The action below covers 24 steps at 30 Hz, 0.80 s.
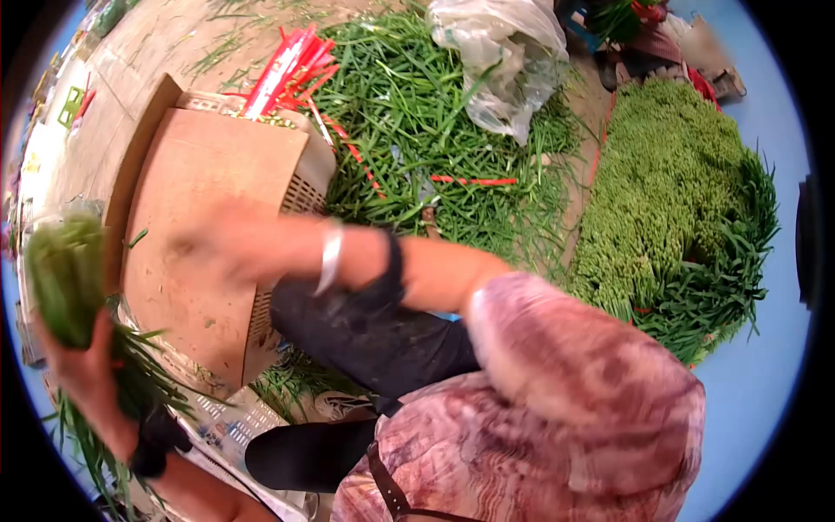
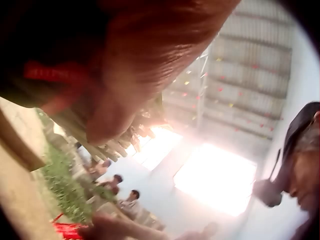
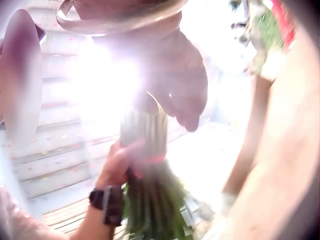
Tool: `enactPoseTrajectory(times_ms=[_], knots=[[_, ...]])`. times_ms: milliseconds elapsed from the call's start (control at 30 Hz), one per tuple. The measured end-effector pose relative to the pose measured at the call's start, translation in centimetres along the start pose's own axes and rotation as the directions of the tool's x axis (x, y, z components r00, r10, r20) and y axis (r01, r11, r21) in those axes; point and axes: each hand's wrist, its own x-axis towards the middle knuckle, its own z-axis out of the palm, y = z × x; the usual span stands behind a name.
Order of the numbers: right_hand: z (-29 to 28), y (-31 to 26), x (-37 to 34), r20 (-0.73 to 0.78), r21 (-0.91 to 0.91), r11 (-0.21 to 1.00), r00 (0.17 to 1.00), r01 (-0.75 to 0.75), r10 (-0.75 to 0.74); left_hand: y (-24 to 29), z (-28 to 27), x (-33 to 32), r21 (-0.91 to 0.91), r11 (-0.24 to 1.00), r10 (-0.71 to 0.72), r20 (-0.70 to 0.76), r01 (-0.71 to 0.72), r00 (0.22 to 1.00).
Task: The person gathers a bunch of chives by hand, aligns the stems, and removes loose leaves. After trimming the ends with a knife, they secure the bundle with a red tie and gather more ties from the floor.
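At the far left of the head view, my left hand (image 1: 94, 383) grips a thick bunch of garlic chives (image 1: 68, 274), cut stems up and leaves trailing down past the wrist. In the right wrist view a red band (image 3: 152, 159) circles the bunch close to the left hand's fingers. My right hand (image 1: 222, 252), blurred, is over the cardboard sheet (image 1: 217, 165). Its fingers (image 3: 187, 107) bend loosely beside the stem ends in the right wrist view, with nothing visible in them. In the left wrist view the stem ends (image 2: 117, 147) poke out beyond the left hand.
The cardboard lies on a plastic crate (image 1: 304, 193). Red strips (image 1: 291, 74) lie at its far end. Beyond are a heap of loose chives (image 1: 409, 96) and a clear plastic bag (image 1: 509, 61). Stacked bunches (image 1: 665, 183) form a mound at right. Other people (image 2: 131, 202) sit farther off.
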Motion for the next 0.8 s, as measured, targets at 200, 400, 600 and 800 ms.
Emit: enactPoseTrajectory(times_ms=[200,400,600,800], knots=[[-9.8,15.3,-28.4,-0.146,-0.505,0.366,0.494,-0.782,0.857,0.7,16.6,-3.7,0.173,0.975,0.075,0.323,-0.137,0.943],[-5.2,22.0,-39.1,-0.434,-0.228,-0.062,0.044,-0.972,0.900,1.7,17.7,-1.0,-0.112,0.974,0.224,0.420,-0.195,0.879],[-4.1,22.2,-36.5,-0.561,-0.194,-0.344,-0.184,-0.919,0.807,5.2,18.3,-1.2,0.114,0.984,0.083,0.369,-0.134,0.926],[-3.7,24.3,-39.1,-0.653,-0.112,-0.188,-0.070,-0.976,0.754,3.9,19.6,0.3,0.220,0.951,0.090,0.472,-0.216,0.877]])
